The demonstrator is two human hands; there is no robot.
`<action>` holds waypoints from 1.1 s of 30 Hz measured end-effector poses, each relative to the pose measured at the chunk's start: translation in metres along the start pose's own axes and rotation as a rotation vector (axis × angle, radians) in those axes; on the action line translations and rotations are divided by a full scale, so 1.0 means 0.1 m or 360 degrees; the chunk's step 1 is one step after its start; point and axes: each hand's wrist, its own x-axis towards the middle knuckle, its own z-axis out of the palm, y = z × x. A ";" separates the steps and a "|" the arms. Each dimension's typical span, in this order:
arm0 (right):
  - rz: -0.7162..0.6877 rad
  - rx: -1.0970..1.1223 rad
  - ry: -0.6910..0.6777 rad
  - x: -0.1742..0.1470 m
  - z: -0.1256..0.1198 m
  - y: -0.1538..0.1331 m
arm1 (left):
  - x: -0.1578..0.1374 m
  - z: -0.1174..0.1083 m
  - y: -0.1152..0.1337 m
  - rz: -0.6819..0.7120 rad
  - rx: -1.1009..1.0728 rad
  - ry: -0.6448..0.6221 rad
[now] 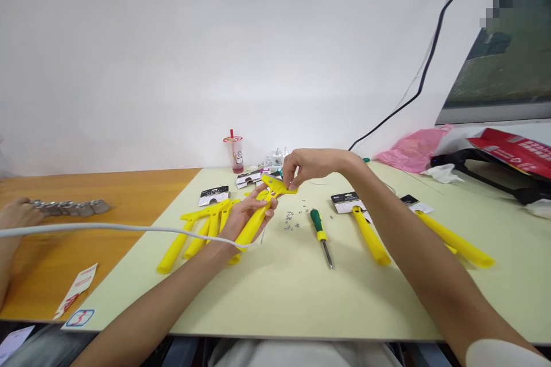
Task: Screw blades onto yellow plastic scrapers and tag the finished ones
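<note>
My left hand [246, 211] is wrapped round the handle of a yellow scraper [253, 223], its head tilted up and away from me. At that head my right hand [306, 164] has its fingers pinched together; anything between them is too small or hidden to make out. On the table just right of the scraper lie several small metal screws [293, 219]. A green and yellow screwdriver [320, 229] rests beside them, tip toward me. Left of my left hand several more yellow scrapers [174, 252] lie side by side. Another yellow scraper [371, 238] with a black and white card [344, 202] is under my right forearm.
Farther right lie more yellow scrapers [458, 239]. A cup with a red straw [236, 155] stands by the wall. Pink plastic [415, 149] and a red package [516, 152] sit back right. A white cable [129, 227] crosses my left wrist. Another person's hand [19, 213] touches metal pieces [71, 207].
</note>
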 end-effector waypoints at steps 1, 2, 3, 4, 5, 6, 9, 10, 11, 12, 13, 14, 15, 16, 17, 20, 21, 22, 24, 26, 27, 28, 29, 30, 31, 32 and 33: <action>-0.0013 0.0016 -0.0004 0.00 0.00 0.00 | 0.00 0.00 0.00 0.0000 -0.0003 -0.0011; -0.0025 0.0039 -0.0008 0.00 0.00 -0.01 | -0.01 0.00 0.00 -0.0004 -0.0004 -0.0018; -0.0033 0.0066 -0.0017 0.00 0.00 -0.02 | -0.01 0.00 0.00 -0.0009 -0.0006 -0.0022; -0.0037 0.0096 -0.0031 0.00 0.00 -0.02 | -0.01 0.00 0.00 -0.0015 -0.0007 -0.0020; -0.0037 0.0123 -0.0045 0.00 0.01 -0.02 | -0.01 0.00 0.00 -0.0023 -0.0007 -0.0015; -0.0035 0.0148 -0.0058 0.00 0.01 -0.02 | -0.01 0.01 0.00 -0.0026 -0.0010 -0.0010; -0.0040 0.0216 -0.0086 0.02 0.02 0.01 | -0.02 0.02 0.00 -0.0010 -0.0013 0.0005; -0.0042 0.0232 -0.0090 0.02 0.02 0.03 | -0.02 0.02 0.00 -0.0002 -0.0009 0.0008; -0.0042 0.0242 -0.0094 0.03 0.02 0.04 | -0.02 0.03 0.00 0.0006 -0.0005 0.0010; -0.0036 0.0244 -0.0097 0.03 0.02 0.05 | -0.02 0.03 -0.01 0.0010 0.0000 0.0012; -0.0026 0.0239 -0.0099 0.03 0.02 0.06 | -0.03 0.03 -0.01 0.0014 0.0005 0.0014; -0.0013 0.0231 -0.0101 0.03 0.02 0.06 | -0.03 0.04 -0.01 0.0016 0.0008 0.0015; 0.0000 0.0220 -0.0101 0.03 0.02 0.07 | -0.03 0.04 -0.01 0.0018 0.0009 0.0016; 0.0013 0.0208 -0.0103 0.02 0.02 0.07 | -0.03 0.04 -0.01 0.0021 0.0011 0.0016; 0.0028 0.0190 -0.0102 0.02 0.01 0.07 | -0.03 0.04 -0.01 0.0022 0.0016 0.0014; 0.0077 0.0110 -0.0100 0.01 0.01 0.04 | -0.04 0.04 -0.01 0.0016 0.0030 -0.0001; 0.0093 0.0086 -0.0100 0.01 0.01 0.02 | -0.04 0.04 -0.01 0.0013 0.0037 -0.0006; 0.0106 0.0065 -0.0101 0.00 0.01 0.01 | -0.05 0.04 -0.01 0.0011 0.0044 -0.0011; 0.0122 0.0041 -0.0111 0.01 0.02 -0.03 | -0.05 0.04 -0.02 0.0013 0.0061 -0.0019; 0.0130 0.0028 -0.0124 0.01 0.03 -0.06 | -0.06 0.04 -0.03 0.0013 0.0075 -0.0027; 0.0133 0.0025 -0.0130 0.02 0.03 -0.06 | -0.06 0.03 -0.03 0.0012 0.0079 -0.0033; 0.0141 0.0025 -0.0136 0.02 0.03 -0.06 | -0.05 0.03 -0.03 0.0010 0.0080 -0.0038; 0.0153 0.0024 -0.0137 0.03 0.04 -0.05 | -0.05 0.03 -0.03 0.0006 0.0076 -0.0042; 0.0171 0.0023 -0.0134 0.03 0.04 -0.04 | -0.05 0.02 -0.03 0.0000 0.0072 -0.0045; 0.0192 0.0022 -0.0130 0.04 0.04 -0.03 | -0.05 0.02 -0.03 -0.0007 0.0065 -0.0047; 0.0215 0.0020 -0.0129 0.04 0.04 -0.02 | -0.05 0.01 -0.03 -0.0015 0.0057 -0.0050; 0.0237 0.0021 -0.0130 0.04 0.04 -0.01 | -0.05 0.00 -0.03 -0.0027 0.0051 -0.0051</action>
